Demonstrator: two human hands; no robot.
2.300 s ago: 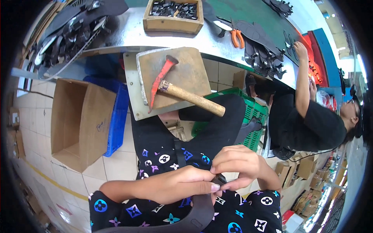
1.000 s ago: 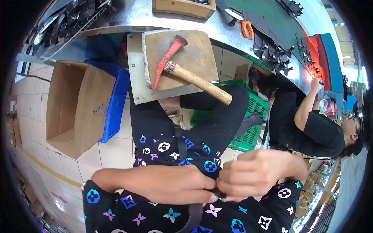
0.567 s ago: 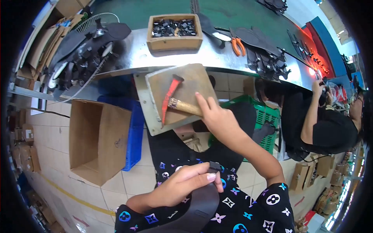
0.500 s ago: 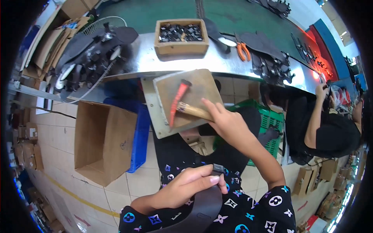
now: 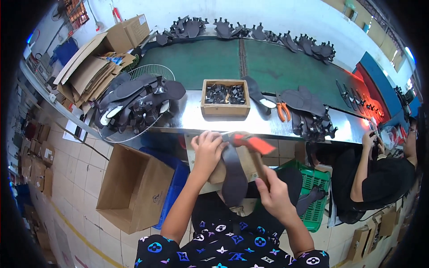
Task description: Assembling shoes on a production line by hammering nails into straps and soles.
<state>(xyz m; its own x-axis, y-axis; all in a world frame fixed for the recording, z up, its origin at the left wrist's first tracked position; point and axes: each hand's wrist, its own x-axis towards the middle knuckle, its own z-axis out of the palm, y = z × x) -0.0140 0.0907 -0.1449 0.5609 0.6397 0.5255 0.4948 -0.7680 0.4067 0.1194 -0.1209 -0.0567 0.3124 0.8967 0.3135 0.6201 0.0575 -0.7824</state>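
Observation:
My left hand (image 5: 208,149) is closed on one end of a dark sandal sole (image 5: 234,178). It presses that end down over the brown board (image 5: 217,174) in front of my lap. The sole hangs toward me, its wider end past the board's near edge. My right hand (image 5: 276,194) grips a hammer (image 5: 259,166) by its wooden handle. The red hammer head, smeared by motion, is right beside my left fingers, over the held end of the sole. Whether it touches the sole I cannot tell. My left fingers partly hide what they pinch.
Beyond the board, a wooden box (image 5: 225,110) of small dark parts stands on the metal bench edge (image 5: 187,114). Soles fill a wire basket (image 5: 103,134); orange pliers (image 5: 283,111) lie right. A cardboard box (image 5: 134,187) and green crate (image 5: 318,178) flank me. A co-worker (image 5: 380,178) sits at right.
My left hand has carried the sole from my lap forward onto the board. My right hand has lifted the hammer off the board and turned its head rightward. The view has tilted up.

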